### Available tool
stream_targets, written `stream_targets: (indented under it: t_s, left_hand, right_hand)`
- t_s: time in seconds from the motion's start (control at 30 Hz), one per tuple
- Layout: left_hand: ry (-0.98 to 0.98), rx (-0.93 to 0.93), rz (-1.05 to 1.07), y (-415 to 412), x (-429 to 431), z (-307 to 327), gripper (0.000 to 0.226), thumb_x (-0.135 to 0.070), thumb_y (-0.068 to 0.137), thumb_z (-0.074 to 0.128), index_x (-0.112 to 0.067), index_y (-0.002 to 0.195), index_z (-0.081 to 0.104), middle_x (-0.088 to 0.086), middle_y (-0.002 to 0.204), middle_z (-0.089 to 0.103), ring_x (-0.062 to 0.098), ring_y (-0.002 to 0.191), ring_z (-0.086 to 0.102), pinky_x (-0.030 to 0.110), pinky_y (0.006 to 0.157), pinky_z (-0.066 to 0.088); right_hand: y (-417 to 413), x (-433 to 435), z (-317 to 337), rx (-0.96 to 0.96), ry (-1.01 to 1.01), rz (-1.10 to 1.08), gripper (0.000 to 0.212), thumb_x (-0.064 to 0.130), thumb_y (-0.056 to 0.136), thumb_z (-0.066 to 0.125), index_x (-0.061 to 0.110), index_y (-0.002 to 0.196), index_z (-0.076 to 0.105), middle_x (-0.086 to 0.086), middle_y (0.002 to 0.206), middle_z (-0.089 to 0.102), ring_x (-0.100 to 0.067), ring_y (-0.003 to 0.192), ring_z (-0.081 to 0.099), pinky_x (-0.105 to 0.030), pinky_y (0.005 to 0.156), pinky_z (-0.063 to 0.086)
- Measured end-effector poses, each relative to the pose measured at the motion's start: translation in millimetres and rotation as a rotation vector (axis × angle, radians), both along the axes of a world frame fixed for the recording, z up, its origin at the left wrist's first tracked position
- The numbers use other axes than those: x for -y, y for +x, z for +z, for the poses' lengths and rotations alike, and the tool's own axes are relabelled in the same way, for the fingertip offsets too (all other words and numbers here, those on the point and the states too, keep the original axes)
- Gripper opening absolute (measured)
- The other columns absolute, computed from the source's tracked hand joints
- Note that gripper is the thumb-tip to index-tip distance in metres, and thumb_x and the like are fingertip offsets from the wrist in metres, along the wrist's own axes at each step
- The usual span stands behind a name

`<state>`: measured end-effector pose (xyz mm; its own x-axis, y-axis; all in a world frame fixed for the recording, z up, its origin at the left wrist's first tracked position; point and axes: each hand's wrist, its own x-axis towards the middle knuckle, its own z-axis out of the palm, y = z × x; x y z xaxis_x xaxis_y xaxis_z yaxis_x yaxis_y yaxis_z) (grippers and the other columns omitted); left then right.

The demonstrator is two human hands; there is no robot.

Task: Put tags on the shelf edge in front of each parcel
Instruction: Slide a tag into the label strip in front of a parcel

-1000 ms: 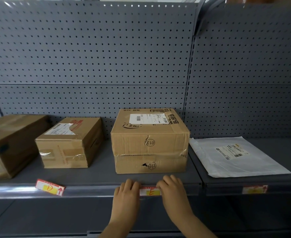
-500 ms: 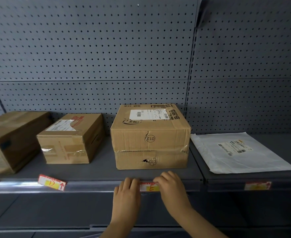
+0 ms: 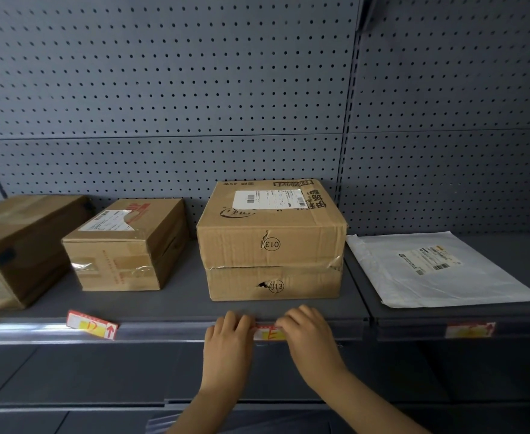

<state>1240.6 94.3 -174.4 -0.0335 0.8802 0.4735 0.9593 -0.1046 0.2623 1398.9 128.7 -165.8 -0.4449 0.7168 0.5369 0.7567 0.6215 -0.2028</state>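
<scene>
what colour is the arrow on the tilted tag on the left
Red, on the tilted tag; clearest in the head view.

Both hands are sitting on the shelf edge (image 3: 170, 330) in the lower middle of the frame, left hand (image 3: 227, 346) and right hand (image 3: 312, 341) pressing fingertips on either end of a red and yellow tag (image 3: 268, 332). It's lying right in front of the stacked box marked 013 (image 3: 273, 242). Another tag (image 3: 91, 324) is sitting crooked at lower left under a smaller box (image 3: 126, 245), and a third tag (image 3: 470, 330) is sitting below the white mailer (image 3: 439, 270) on the right.
</scene>
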Motion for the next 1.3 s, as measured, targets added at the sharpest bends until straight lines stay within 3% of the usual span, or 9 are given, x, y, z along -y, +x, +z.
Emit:
stream_targets:
  t_s: [0.17, 0.33, 0.43, 0.5, 0.57, 0.7, 0.9, 1.13, 1.3]
  left_hand:
    - [-0.055, -0.013, 0.0, 4, 5, -1, 0.036, -0.004, 0.062, 0.076, -0.019, 0.09, 0.059, 0.001, 0.081, 0.058, 0.022, 0.068, 0.055, 0.033, 0.058, 0.045]
    - [-0.08, 0.03, -0.021, 3, 13, -6, 0.048, -0.006, 0.075, 0.065, -0.022, 0.119, 0.053, 0.0, 0.109, 0.059, 0.02, 0.091, 0.056, 0.035, 0.077, 0.049]
    - [-0.144, 0.034, -0.058, -2, 22, -10, 0.056, -0.01, 0.086, 0.054, -0.025, 0.137, 0.035, -0.001, 0.126, 0.05, 0.017, 0.108, 0.048, 0.03, 0.092, 0.041]
    - [-0.25, 0.004, -0.041, -8, 31, -11, 0.064, -0.017, 0.09, 0.048, -0.03, 0.144, 0.016, -0.004, 0.134, 0.038, 0.015, 0.116, 0.04, 0.027, 0.097, 0.036]
    - [-0.38, -0.051, 0.015, -16, 42, -9, 0.061, -0.021, 0.091, 0.045, -0.031, 0.143, 0.014, -0.002, 0.135, 0.032, 0.017, 0.117, 0.039, 0.029, 0.094, 0.039]
    - [-0.488, -0.116, 0.11, -60, 61, -9, 0.037, -0.026, 0.093, 0.04, -0.028, 0.13, 0.039, -0.003, 0.128, 0.039, 0.016, 0.112, 0.045, 0.029, 0.084, 0.042]
    - [-0.155, 0.053, 0.151, -187, 73, 14, 0.024, -0.005, 0.066, 0.066, -0.021, 0.084, 0.064, 0.003, 0.084, 0.061, 0.026, 0.067, 0.061, 0.035, 0.051, 0.047]
    - [0.002, 0.009, 0.043, -311, 54, 46, 0.045, -0.009, 0.074, 0.071, -0.021, 0.114, 0.055, 0.004, 0.108, 0.057, 0.026, 0.085, 0.055, 0.038, 0.067, 0.05]
    - [-0.023, 0.078, -0.179, -338, 35, 43, 0.027, -0.012, 0.084, 0.06, -0.023, 0.109, 0.06, -0.001, 0.108, 0.06, 0.021, 0.092, 0.057, 0.036, 0.07, 0.051]
  right_hand:
    - [0, 9, 1, 0.034, -0.007, -0.011, 0.037, 0.002, 0.051, 0.083, 0.018, 0.082, 0.071, 0.004, 0.08, 0.063, -0.016, 0.073, 0.059, -0.028, 0.062, 0.053]
    - [3, 21, -11, 0.053, -0.028, -0.045, 0.056, -0.004, 0.053, 0.08, 0.016, 0.104, 0.067, 0.002, 0.099, 0.061, -0.017, 0.089, 0.059, -0.029, 0.076, 0.054]
    - [-2, 28, -17, -0.005, -0.054, -0.076, 0.053, -0.002, 0.057, 0.08, 0.015, 0.105, 0.066, -0.002, 0.109, 0.059, -0.02, 0.099, 0.058, -0.031, 0.081, 0.054]
    - [-7, 38, -22, -0.083, -0.055, -0.036, 0.032, 0.003, 0.061, 0.08, 0.019, 0.085, 0.067, -0.003, 0.11, 0.058, -0.021, 0.102, 0.056, -0.03, 0.08, 0.051]
    - [-16, 46, -28, -0.114, -0.052, 0.034, 0.028, 0.004, 0.06, 0.079, 0.021, 0.067, 0.059, 0.003, 0.105, 0.052, -0.016, 0.097, 0.052, -0.025, 0.075, 0.045]
    - [-52, 45, -45, -0.145, -0.094, 0.11, 0.036, -0.003, 0.053, 0.077, 0.024, 0.06, 0.054, 0.013, 0.094, 0.043, -0.009, 0.087, 0.046, -0.023, 0.069, 0.04]
    - [-160, 49, -33, -0.203, -0.035, 0.218, 0.029, -0.001, 0.058, 0.061, 0.024, 0.072, 0.059, 0.013, 0.088, 0.051, -0.009, 0.08, 0.049, -0.023, 0.068, 0.036]
    - [-286, 44, -7, -0.291, -0.081, 0.021, 0.027, 0.007, 0.076, 0.071, 0.022, 0.099, 0.067, 0.003, 0.095, 0.062, -0.016, 0.09, 0.056, -0.033, 0.074, 0.051]
    - [-329, 54, -1, -0.25, -0.121, -0.051, 0.024, 0.006, 0.068, 0.079, 0.018, 0.084, 0.065, 0.0, 0.09, 0.058, -0.018, 0.081, 0.057, -0.031, 0.062, 0.051]
